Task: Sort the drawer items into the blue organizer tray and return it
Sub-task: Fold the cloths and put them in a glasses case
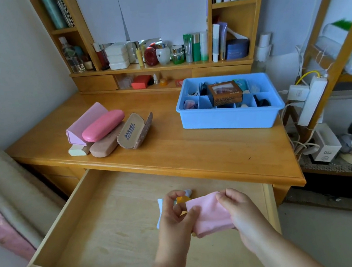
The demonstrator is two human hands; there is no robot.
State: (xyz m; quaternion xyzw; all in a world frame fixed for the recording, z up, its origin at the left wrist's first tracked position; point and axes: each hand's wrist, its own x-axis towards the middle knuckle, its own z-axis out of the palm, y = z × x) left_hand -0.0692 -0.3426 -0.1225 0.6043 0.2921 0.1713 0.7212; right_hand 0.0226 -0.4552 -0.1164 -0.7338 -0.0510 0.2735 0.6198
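Wooden desk [172, 147] against a shelf unit crowded with bottles and jars. Drawer [106, 226] pulled wide open below the desk edge; bottom mostly bare wood.

Blue organizer tray [230, 116] sits on the desk, right rear, near a white power strip [311, 100]. Its compartments hold small items, hard to identify; a brown box [225, 93] stands on the dividers near the middle.

Desk left: cluster of glasses cases, touching. Pink triangular case [85, 122], glossy pink hard case [103, 125] lying on a tan case [105, 145], and a patterned case [136, 130] hinged open. Small cream block [78, 149] at the front left of the pile.

Both hands over the drawer, right of centre. Left hand [176, 215] pinches the left end of a pink cloth [209, 214]; right hand [240, 209] pinches its upper right corner. Cloth held partly folded between them.

Beneath the hands, on the drawer floor: a white flat piece [160, 210] and something orange [182, 199], mostly hidden.
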